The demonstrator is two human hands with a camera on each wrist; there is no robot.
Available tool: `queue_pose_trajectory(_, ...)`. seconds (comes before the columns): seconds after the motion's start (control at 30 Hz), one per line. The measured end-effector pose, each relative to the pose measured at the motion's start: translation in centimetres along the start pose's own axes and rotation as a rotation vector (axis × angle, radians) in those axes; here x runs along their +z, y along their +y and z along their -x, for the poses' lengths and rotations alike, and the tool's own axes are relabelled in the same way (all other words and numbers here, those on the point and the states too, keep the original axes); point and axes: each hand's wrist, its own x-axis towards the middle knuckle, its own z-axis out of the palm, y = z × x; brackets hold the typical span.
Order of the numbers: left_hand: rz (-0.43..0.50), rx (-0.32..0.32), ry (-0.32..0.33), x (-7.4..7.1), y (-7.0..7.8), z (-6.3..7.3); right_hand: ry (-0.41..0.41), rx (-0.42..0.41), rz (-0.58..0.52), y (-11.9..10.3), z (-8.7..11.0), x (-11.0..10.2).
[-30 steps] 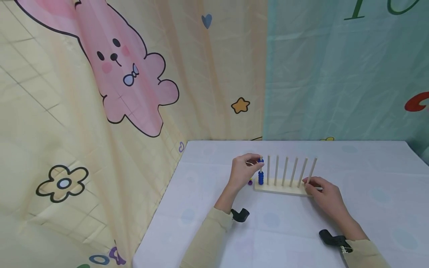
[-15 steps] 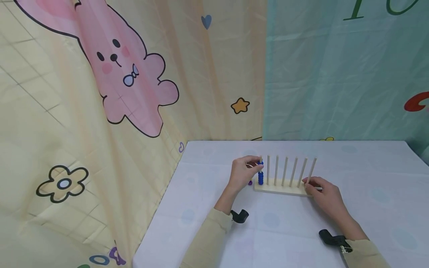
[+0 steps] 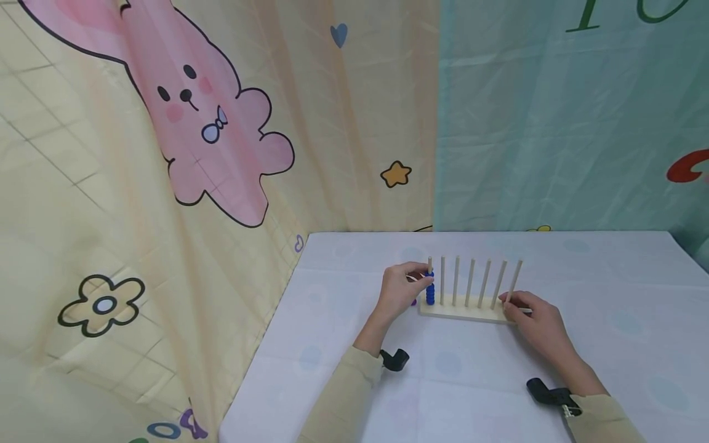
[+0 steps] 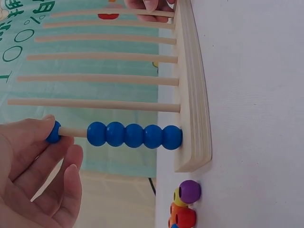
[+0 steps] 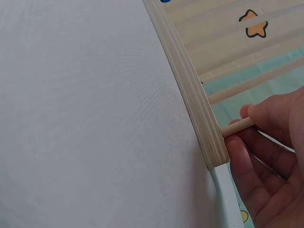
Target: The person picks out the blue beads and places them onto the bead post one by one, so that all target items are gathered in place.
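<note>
A wooden peg board (image 3: 465, 312) stands on the table with a row of upright wooden pegs. On its leftmost peg sits a stack of several blue beads (image 4: 134, 136). My left hand (image 3: 397, 290) pinches one more blue bead (image 4: 53, 132) between thumb and fingers, threaded on the same peg above the stack; a bare stretch of peg separates them in the left wrist view. At the other end, my right hand (image 3: 536, 317) holds the rightmost peg (image 5: 239, 126) low down, its fingers touching the board's end. The other pegs carry no beads.
Loose beads in purple (image 4: 190, 191), red (image 4: 185, 217), yellow and orange lie on the table just beyond the board's left end. The white-covered table (image 3: 443, 381) meets printed curtains (image 3: 354, 154) at its back and left side.
My left hand has moved down a little along the leftmost peg, bringing the pinched blue bead lower toward the stack. The right hand keeps its hold on the rightmost peg.
</note>
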Motion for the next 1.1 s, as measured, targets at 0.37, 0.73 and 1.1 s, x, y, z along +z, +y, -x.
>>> queue_pose_trajectory(0.37, -0.021, -0.01, -0.022, 0.2, -0.7, 0.1, -0.008, 0.002, -0.006, -0.2, 0.0, 0.0)
queue_pose_trajectory(0.73, -0.057, 0.01, -0.034, 0.4, -1.1, 0.1, -0.006, 0.016, -0.01, 0.1, 0.0, 0.1)
queue_pose_trajectory(1.1, -0.076, -0.025, -0.049, 0.6, -1.5, 0.2, -0.015, 0.023, -0.004, 0.2, 0.0, 0.1)
